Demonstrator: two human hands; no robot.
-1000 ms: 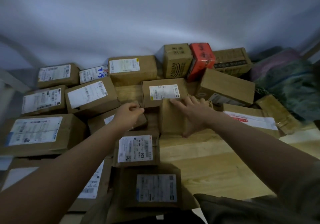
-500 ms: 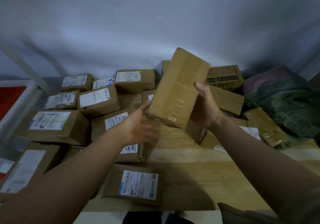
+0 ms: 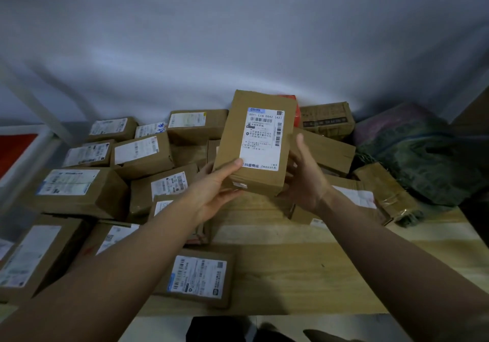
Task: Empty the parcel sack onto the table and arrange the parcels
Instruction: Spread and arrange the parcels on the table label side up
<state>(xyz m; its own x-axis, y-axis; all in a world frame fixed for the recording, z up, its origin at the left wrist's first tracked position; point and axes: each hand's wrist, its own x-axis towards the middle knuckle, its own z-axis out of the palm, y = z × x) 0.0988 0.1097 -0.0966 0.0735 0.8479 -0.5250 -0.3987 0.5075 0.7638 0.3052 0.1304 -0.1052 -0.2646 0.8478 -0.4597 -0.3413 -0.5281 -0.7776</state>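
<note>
A brown cardboard box (image 3: 258,143) is held up in the air above the wooden table (image 3: 291,267), its long side standing nearly upright and tipped a little to the right. Its facing side carries a large white shipping label (image 3: 262,139) with a blue strip at the top, barcodes and rows of small print; a smaller white sticker sits on the lower edge, which looks slightly dented. The left hand (image 3: 211,188) cups the box's lower left corner, thumb pressed on the front just beside the label and fingers curled underneath. The right hand (image 3: 304,177) grips the right side, thumb raised along the edge and fingers hidden behind the box. More brown parcels (image 3: 79,188) lie flat on the left half of the table, most with white labels facing up, packed close to one another. One labelled parcel (image 3: 197,278) lies near the front edge. Behind the held box a red package (image 3: 296,108) shows partly. A dark green sack (image 3: 423,161) lies crumpled at the right.
</note>
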